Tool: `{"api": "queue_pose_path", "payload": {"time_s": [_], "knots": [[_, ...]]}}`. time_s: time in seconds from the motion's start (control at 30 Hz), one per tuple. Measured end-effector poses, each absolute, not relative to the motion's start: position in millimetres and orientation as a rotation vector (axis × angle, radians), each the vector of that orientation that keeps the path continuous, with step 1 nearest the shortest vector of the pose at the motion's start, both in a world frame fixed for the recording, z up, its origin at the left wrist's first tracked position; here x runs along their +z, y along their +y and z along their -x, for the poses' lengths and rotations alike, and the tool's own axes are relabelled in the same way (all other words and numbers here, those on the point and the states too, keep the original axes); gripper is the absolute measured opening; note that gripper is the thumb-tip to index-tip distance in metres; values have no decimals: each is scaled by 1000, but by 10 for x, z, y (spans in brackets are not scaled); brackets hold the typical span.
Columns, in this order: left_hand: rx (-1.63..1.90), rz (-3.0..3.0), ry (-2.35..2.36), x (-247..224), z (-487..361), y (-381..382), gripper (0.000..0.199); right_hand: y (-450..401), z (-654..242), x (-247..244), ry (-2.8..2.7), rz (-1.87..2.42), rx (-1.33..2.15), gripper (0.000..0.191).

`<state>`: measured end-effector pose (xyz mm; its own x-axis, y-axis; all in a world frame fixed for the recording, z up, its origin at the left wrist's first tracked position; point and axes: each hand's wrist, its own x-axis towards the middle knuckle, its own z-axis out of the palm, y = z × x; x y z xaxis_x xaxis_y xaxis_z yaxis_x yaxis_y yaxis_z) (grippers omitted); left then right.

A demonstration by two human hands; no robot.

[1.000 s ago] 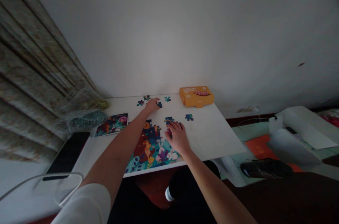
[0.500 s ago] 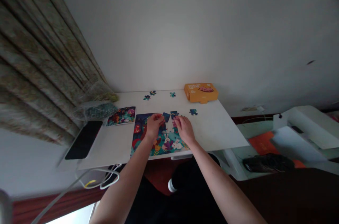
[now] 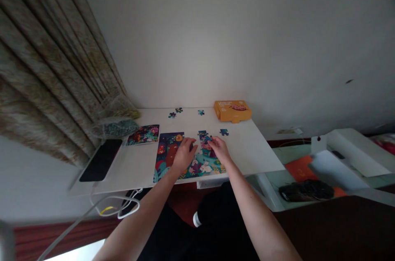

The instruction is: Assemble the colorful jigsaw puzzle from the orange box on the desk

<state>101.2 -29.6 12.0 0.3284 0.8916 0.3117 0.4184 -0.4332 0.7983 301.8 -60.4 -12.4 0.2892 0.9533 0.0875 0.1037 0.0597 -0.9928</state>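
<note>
Figure: a partly assembled jigsaw puzzle lying on a white worktop. The left hand rests over the puzzle's middle. The right hand, just apart from it, has its fingertips on dark blue pieces at the upper edge; whether it grips one cannot be told. A loose piece lies nearby. Compared with the earlier frame, the left hand has shifted from the upper edge toward the middle.

Left hand, right hand, both on jigsaw puzzle, orange box
</note>
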Motion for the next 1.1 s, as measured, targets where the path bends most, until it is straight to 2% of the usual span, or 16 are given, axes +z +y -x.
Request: {"api": "queue_pose_path", "payload": {"time_s": [0.13,0.27,0.53,0.7,0.87,1.03,1.1], "knots": [[706,-2452,1216,132,-615,-306,33,-571,-3086,-122,-855,1282,889,47],[519,-2628,1236,44,-440,-335,51,-523,-3150,-126,-647,1188,923,50],[481,-2702,1280,39,-484,-381,49,-333,-3380,-14,-520,1218,1054,56],[476,-2705,1292,38,-482,-379,48,-52,-3614,62,-877,1459,905,45],[494,-2694,1292,6,-482,-372,47,198,-3745,32,-1310,1626,899,32],[513,-2673,1287,2,-484,-369,47,296,-3732,-3,-1421,1708,821,14],[522,-2672,1287,6,-484,-371,47,266,-3696,-6,-1441,1740,771,13]]}}
